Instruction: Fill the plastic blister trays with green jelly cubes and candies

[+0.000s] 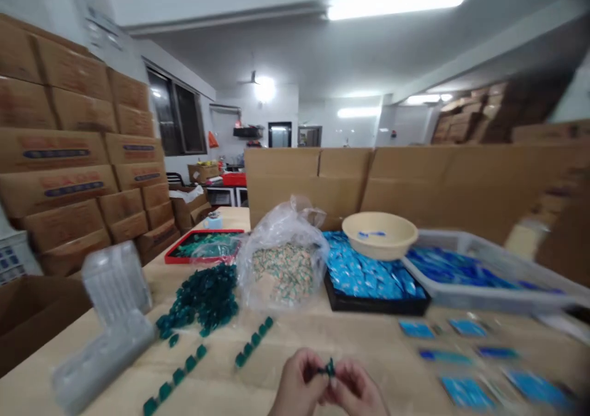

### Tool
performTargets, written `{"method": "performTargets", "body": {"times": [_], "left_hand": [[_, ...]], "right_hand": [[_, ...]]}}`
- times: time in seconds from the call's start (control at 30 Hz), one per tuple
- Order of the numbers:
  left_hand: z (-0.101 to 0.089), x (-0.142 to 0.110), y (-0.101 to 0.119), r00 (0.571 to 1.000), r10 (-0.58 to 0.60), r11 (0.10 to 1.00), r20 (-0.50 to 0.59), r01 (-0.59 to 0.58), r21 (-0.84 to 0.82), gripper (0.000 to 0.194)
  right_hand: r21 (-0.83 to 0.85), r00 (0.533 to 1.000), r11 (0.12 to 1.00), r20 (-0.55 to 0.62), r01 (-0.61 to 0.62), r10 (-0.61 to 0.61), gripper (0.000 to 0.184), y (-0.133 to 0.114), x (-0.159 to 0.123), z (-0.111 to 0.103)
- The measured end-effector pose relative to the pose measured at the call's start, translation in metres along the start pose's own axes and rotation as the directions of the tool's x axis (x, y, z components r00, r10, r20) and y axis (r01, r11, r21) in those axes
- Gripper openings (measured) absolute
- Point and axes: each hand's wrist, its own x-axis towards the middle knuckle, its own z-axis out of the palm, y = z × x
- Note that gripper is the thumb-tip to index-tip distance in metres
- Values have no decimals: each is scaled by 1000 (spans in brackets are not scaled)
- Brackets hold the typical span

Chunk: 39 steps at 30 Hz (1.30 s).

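Observation:
Low in the middle of the view, my left hand (298, 384) and my right hand (354, 390) meet over the wooden table (332, 330). Both pinch one small dark green piece (329, 367) between their fingertips. Two short rows of green pieces (252, 342) lie on the table left of my hands. Beyond them sits a pile of the same green pieces (203, 298). The picture is smeared by motion.
A clear bag of small speckled items (282, 262) stands mid-table. A black tray of blue packets (369, 281) bears a cream bowl (380, 234); a grey tray (483, 268) lies right. Loose blue packets (465, 354) lie near right. Clear plastic cases (110, 317), a red tray (203, 247) and stacked cartons (78, 158) are left.

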Motion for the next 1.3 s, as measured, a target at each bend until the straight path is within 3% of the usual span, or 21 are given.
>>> {"method": "performTargets", "body": {"times": [0.1,0.2,0.27,0.33,0.47,0.53,0.6,0.67,0.77,0.83,1.1,1.17,1.3], "left_hand": [[17,-19,1,999,8,999,40,-9,34,16],[30,-26,-5,970,-98,993,223,81,83,17],[39,-27,-12,938,-162,985,306,134,110,19],[49,-28,-19,939,-182,982,290,159,100,20],[61,-25,-26,983,-170,976,71,178,-126,22],[65,-22,-27,980,-193,964,37,197,-176,22],[71,-21,-28,955,-252,956,156,270,-111,23],[78,-21,-28,899,-302,948,317,319,0,23],[85,-23,-29,865,-297,955,404,271,120,18],[84,-24,-30,863,-296,955,409,270,121,15],[70,-31,-27,820,-404,882,405,467,-64,21],[69,-34,-24,793,-473,843,384,534,-65,23],[58,-30,-31,698,-644,735,312,678,0,29]], "right_hand": [[127,996,990,-60,-58,66,31,-4,-23,-10],[164,987,980,-98,-112,129,28,-2,-40,-26],[95,980,993,-175,-75,91,28,3,-50,-38],[17,963,1000,-271,-1,6,27,8,-58,-51],[0,912,996,-401,90,-82,23,10,-71,-75],[57,932,995,-357,85,-60,21,9,-74,-85],[109,965,993,-262,38,-8,18,8,-75,-92],[127,978,992,-206,-10,36,18,7,-76,-95],[117,972,992,-225,-40,66,18,8,-77,-97],[138,969,989,-231,-59,90,19,9,-78,-97],[206,973,969,-153,-139,172,24,9,-78,-86],[203,969,969,-169,-143,179,29,8,-80,-82],[212,962,958,-152,-194,228,42,6,-77,-82]]}}
